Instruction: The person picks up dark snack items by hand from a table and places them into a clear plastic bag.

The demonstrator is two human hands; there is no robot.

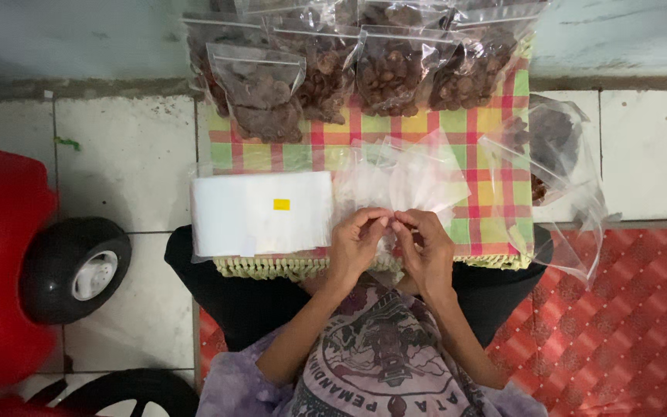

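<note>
The checked cloth [426,131], in green, yellow and red squares with a pale fringe along its near edge, serves as the landmark; it lies across the person's lap and reaches up to the grey step at the far side. Left of the cloth stands a red toy car [1,255] with a black wheel [75,270], on white floor tiles [125,154]. Right of the cloth, at its near corner, a red patterned mat [634,309] covers the floor. Along the cloth's far edge sits a row of filled clear bags [364,69], packed with dark brown pieces and crowded edge to edge. Off the cloth's right edge a large open clear bag [557,170] sags onto the tiles, with some of the same brown pieces inside. On the cloth's left near corner lies a stack of flat empty bags [260,212], white-looking, with a small yellow tag on top.

At the middle of the cloth's near edge an empty clear bag [403,177] stands up, crumpled and see-through. The left hand [357,243] is curled nearly closed, thumb and fingertips pinching the bag's lower edge. The right hand [426,247] is curled the same way, pinching that edge just beside the left, the fingertips of both almost meeting.

Open cloth shows between the filled row and the hands, and to the right of the hands up to the cloth's edge.
</note>
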